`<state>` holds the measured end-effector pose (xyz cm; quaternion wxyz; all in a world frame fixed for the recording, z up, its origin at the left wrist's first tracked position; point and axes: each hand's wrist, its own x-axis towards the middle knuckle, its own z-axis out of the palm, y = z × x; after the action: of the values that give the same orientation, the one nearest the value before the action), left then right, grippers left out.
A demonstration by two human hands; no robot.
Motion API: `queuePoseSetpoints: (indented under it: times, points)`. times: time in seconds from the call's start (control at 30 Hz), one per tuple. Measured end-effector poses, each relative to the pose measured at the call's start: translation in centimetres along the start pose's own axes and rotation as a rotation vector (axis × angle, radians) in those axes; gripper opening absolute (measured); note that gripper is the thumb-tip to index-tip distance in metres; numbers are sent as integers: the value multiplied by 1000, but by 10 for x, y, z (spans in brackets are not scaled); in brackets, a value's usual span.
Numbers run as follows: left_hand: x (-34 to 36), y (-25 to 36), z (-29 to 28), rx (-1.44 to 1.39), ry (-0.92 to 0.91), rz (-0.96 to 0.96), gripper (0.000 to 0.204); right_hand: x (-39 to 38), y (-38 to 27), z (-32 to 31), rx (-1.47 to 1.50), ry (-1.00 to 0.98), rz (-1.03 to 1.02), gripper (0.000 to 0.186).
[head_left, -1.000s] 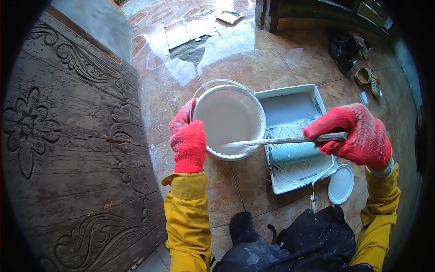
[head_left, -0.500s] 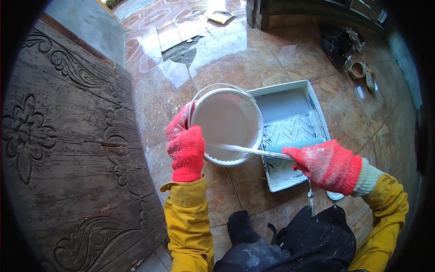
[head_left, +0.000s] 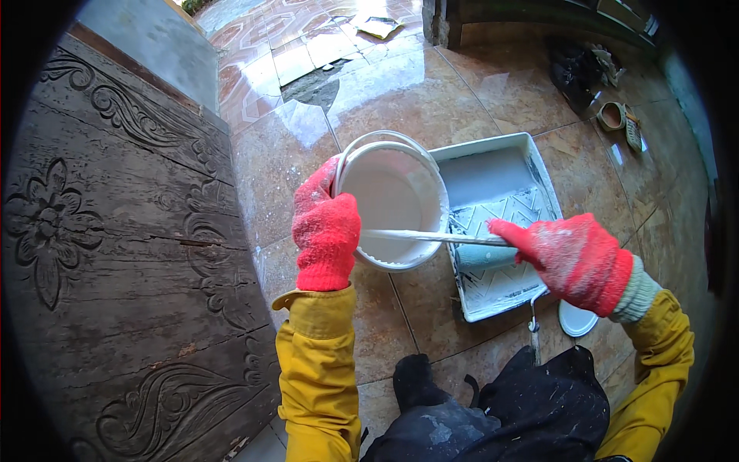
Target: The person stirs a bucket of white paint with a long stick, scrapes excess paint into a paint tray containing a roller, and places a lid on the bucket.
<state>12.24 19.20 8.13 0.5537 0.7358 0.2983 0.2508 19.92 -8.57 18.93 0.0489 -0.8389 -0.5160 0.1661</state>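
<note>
My left hand (head_left: 323,231), in a red glove, grips the left rim of a white plastic bucket (head_left: 396,192) of pale paint. My right hand (head_left: 577,262), gloved in red, holds a long paint-coated stirring stick (head_left: 431,236) that reaches left into the bucket, its far end partly hidden near my left hand. Beside the bucket lies a white paint tray (head_left: 489,296) with paint at its far end. A pale blue roller (head_left: 481,258) rests on its ridged slope, its handle (head_left: 535,331) hanging over the near edge. A round white lid (head_left: 577,319) lies right of the tray, partly behind my right hand.
A dark carved wooden door (head_left: 131,269) runs along the left. At the upper right are a black bag (head_left: 573,73) and sandals (head_left: 616,119). The tiled floor (head_left: 385,92) has a broken patch (head_left: 312,88) toward the bright doorway, with a scrap (head_left: 377,27) beyond it.
Since a second ago my right hand has moved down, the stick still in it. Over the last half second my left hand and the bucket have shifted slightly up and right in the picture.
</note>
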Motion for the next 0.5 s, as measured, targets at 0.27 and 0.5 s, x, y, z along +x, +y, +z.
queuePoseSetpoints:
  times: [0.27, 0.5]
  points:
    - [-3, 9, 14, 114, -7, 35, 42, 4, 31, -1, -255, 200, -61, 53]
    - [6, 10, 25, 220, -176, 83, 41, 2, 41, 22, -186, 47, -18, 49]
